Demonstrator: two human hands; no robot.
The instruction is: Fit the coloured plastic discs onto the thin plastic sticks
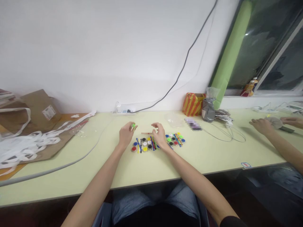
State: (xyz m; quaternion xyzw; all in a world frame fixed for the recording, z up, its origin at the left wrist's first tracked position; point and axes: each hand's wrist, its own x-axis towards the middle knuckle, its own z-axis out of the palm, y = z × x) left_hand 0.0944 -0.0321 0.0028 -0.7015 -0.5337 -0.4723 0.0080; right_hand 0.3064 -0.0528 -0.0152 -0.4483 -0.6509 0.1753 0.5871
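My left hand pinches a small green piece between thumb and fingers, just above the pale yellow table. My right hand hovers with curled fingers apart over a spread of small coloured round pieces and sticks. More of these coloured pieces lie to the right of that hand. A thin red stick lies between my two hands.
Another person's hands work at the far right. A striped orange bag, a grey pouch and cables sit near the wall. Cardboard and white straps cover the left end. A grey hose crosses the table.
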